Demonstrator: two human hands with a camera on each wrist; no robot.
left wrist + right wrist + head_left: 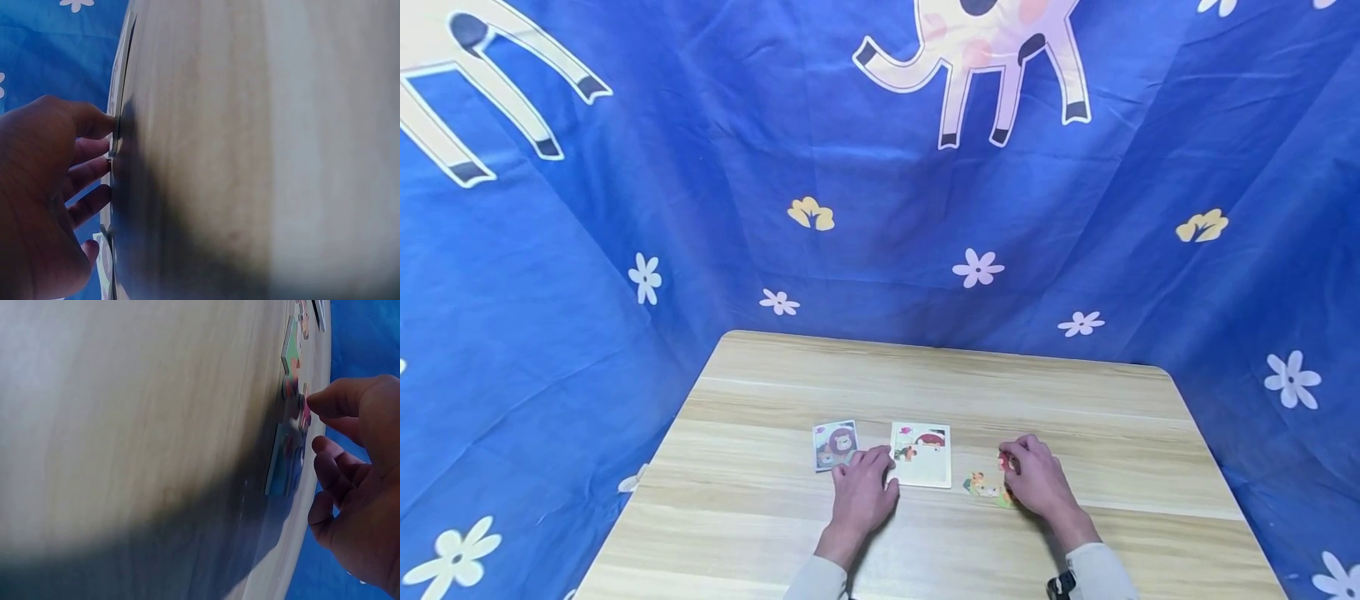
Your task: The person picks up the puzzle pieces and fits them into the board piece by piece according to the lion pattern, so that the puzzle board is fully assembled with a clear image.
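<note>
My left hand (863, 493) rests at the left edge of a square puzzle board (934, 468), its fingers relaxed and spread and touching the edge. A few pieces sit in the upper part of the board; the rest is a bare pale base. To the right, my right hand (1039, 482) pinches a red puzzle piece (1003, 461) between thumb and index finger, low over the table. Loose puzzle pieces (977, 482) lie just left of that hand. In the right wrist view, more loose pieces (291, 347) lie near the thumb, and the other fingers are curled.
A square picture card with a lion (841, 443) lies left of the board, partly behind my left fingers. The wooden table (760, 517) is bordered at the back and sides by a blue printed cloth (880, 233). A dark watch (1061, 585) is on the right wrist.
</note>
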